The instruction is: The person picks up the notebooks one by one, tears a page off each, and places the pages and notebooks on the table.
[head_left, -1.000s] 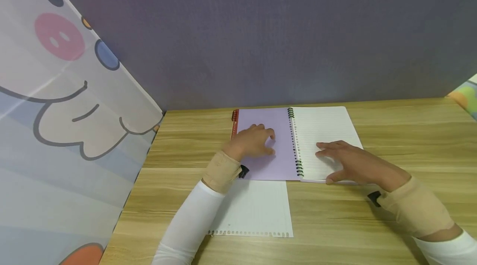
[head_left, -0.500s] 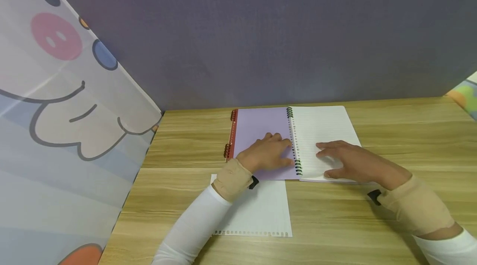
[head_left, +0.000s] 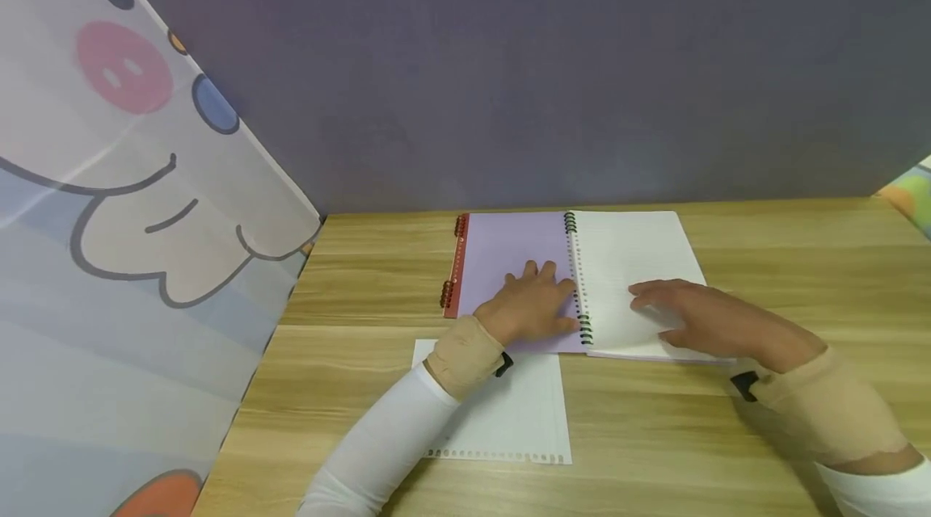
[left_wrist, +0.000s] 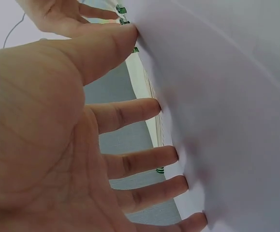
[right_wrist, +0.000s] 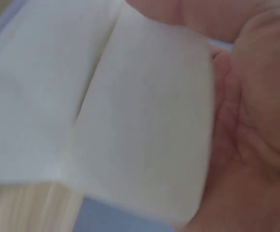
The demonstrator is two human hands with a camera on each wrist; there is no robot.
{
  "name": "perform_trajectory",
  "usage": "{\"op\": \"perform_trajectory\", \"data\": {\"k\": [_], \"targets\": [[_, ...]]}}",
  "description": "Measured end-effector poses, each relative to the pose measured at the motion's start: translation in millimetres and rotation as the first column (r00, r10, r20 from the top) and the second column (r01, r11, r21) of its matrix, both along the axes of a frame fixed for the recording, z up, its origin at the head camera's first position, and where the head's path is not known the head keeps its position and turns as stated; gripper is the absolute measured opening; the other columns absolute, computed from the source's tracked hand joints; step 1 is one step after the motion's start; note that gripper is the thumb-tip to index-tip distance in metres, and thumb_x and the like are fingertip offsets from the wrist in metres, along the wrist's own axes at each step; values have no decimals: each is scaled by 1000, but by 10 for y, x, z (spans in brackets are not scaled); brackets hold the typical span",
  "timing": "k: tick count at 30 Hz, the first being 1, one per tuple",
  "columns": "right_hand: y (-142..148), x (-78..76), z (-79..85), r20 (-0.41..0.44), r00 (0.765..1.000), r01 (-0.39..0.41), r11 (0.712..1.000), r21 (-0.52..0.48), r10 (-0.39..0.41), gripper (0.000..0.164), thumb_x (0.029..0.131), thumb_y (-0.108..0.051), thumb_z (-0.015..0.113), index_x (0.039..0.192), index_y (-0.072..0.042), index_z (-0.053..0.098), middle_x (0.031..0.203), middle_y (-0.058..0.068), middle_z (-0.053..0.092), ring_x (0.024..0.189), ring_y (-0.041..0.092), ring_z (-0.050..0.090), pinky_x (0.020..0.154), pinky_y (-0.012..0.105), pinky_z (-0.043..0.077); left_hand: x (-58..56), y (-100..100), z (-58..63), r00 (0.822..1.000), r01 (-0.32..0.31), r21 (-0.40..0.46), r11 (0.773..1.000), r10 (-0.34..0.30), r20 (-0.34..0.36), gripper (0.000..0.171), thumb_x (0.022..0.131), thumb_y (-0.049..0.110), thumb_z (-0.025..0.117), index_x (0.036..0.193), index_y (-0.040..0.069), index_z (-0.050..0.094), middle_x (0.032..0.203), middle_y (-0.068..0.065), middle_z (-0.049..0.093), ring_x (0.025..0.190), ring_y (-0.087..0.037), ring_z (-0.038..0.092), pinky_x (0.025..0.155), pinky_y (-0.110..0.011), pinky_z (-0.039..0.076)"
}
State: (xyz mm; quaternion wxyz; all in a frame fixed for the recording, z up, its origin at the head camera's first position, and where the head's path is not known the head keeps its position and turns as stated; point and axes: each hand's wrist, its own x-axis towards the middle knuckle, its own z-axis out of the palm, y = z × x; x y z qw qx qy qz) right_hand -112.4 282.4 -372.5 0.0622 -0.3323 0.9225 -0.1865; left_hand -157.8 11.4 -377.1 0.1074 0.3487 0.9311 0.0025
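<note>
A spiral-bound notebook lies open on the table, with a purple cover (head_left: 494,242) at the left and a white page (head_left: 633,250) at the right of its green coil (head_left: 585,329). My left hand (head_left: 534,307) presses the purple cover beside the coil with spread fingertips, its thumb near the rings in the left wrist view. My right hand (head_left: 716,323) is at the lower right of the white pages. In the right wrist view a bent-up page (right_wrist: 144,121) with a rounded corner stands between the thumb (right_wrist: 193,17) and fingers hidden behind it.
A red strip with a coil (head_left: 454,271) shows under the purple cover's left side. In front of the notebook lies a loose punched sheet (head_left: 516,420), partly under the left forearm. A grey panel (head_left: 509,81) stands behind the wooden table (head_left: 349,380).
My left hand has slid right and nearer across the purple cover to the coil. Lately my right hand has shifted slightly right, toward the page's outer edge.
</note>
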Motion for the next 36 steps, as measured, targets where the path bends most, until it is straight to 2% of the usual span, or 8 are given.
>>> {"op": "perform_trajectory", "data": {"k": [7,14,17,21,25,28,31,36], "targets": [[315,-65,16,-19,980,199,977,71,-198,43,79,-22,68,117,-8,56,119,10,53,110,35,47,87,46,37,14,7,-10,1000,10,5,1000,-10,-12,58,84,60,50,132,29,44,119,-1,39,105,-21,34,73,-39,33],[553,-179,-63,-88,952,300,952,59,-294,66,71,-5,67,126,12,34,117,31,44,106,47,42,85,54,35,8,19,-30,1000,5,0,1000,-5,-18,56,82,58,54,129,29,46,118,-1,39,107,-22,34,75,-42,34],[542,-204,-87,-22,935,353,935,18,-353,69,75,-4,60,134,9,26,118,33,44,106,48,44,82,53,37,10,13,-17,1000,4,1,1000,-4,-17,55,82,58,55,128,29,46,117,-1,38,106,-21,34,75,-42,34],[508,-216,-138,-103,934,328,935,-132,-342,78,73,-9,66,137,3,23,115,30,49,99,45,51,76,47,41,13,5,-14,1000,3,7,1000,-3,-17,54,82,57,55,127,29,46,115,0,38,105,-21,33,75,-41,33],[464,-215,-189,-268,919,221,940,-259,-289,85,65,-13,76,137,-4,32,123,19,50,100,29,52,82,26,37,17,-4,-16,1000,7,11,1000,-7,-21,54,82,57,56,127,29,46,115,0,37,105,-20,33,74,-41,33],[410,-222,-189,-188,929,243,908,-340,-319,68,76,-10,68,137,-10,38,131,12,46,108,11,46,83,15,29,15,-10,-20,1000,9,8,1000,-8,-22,55,82,58,55,128,29,45,115,0,37,105,-20,33,75,-41,33],[372,-233,-173,-81,923,313,857,-409,-376,47,88,-10,55,134,-12,44,128,11,49,105,-3,43,78,16,35,8,-19,-21,1000,9,6,1000,-9,-23,55,82,58,55,128,29,44,114,0,37,105,-20,33,76,-43,34],[362,-234,-149,121,876,465,748,-474,-468,37,99,-27,35,132,-15,48,131,7,48,105,0,44,76,17,38,-17,-20,-44,1000,9,24,1000,-8,-17,57,82,57,56,131,31,43,112,1,36,103,-19,32,76,-43,33]]}}
